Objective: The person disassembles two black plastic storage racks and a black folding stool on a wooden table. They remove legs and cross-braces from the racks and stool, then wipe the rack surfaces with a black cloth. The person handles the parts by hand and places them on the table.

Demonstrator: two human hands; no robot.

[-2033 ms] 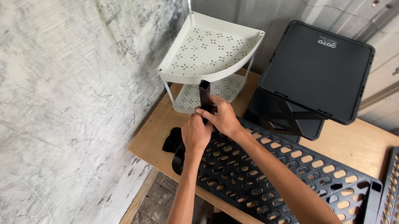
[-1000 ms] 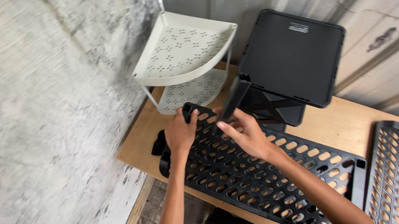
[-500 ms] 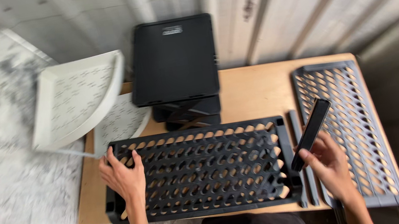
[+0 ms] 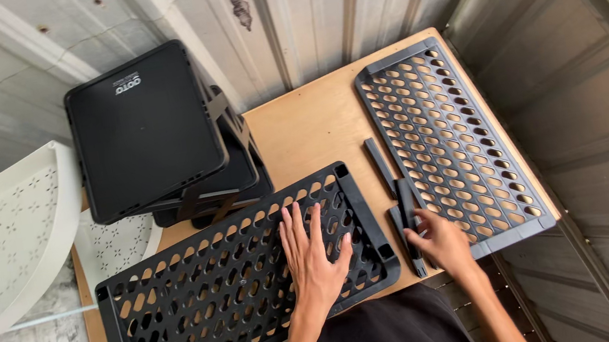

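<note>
Nearest the camera, a left hand (image 4: 315, 261) is laid flat, fingers spread and gripping nothing, on the right part of a black perforated plastic shelf panel with raised rims (image 4: 211, 295); pressed down like this, the panel seems to be steadied against the light wooden tabletop (image 4: 306, 127) on which it lies at a slant. Just to its right, a right hand (image 4: 438, 243) is lowered onto a small cluster of short dark plastic posts (image 4: 403, 205), which lie side by side between the two panels, apparently gathered there within easy reach. The fingers of this hand are curled loosely over the near ends of the posts; whether one is actually pinched cannot be told. Beyond the posts, a second, dark grey perforated plastic shelf panel (image 4: 451, 142) is set along the right edge of the table, its near corner overhanging slightly. Farther off on the left, a stack of black plastic trays with a smooth lid-like top (image 4: 144, 130) is parked near the corrugated metal wall (image 4: 313, 3), and a white perforated corner shelf unit (image 4: 8, 236) is stood at the far-left table edge.
</note>
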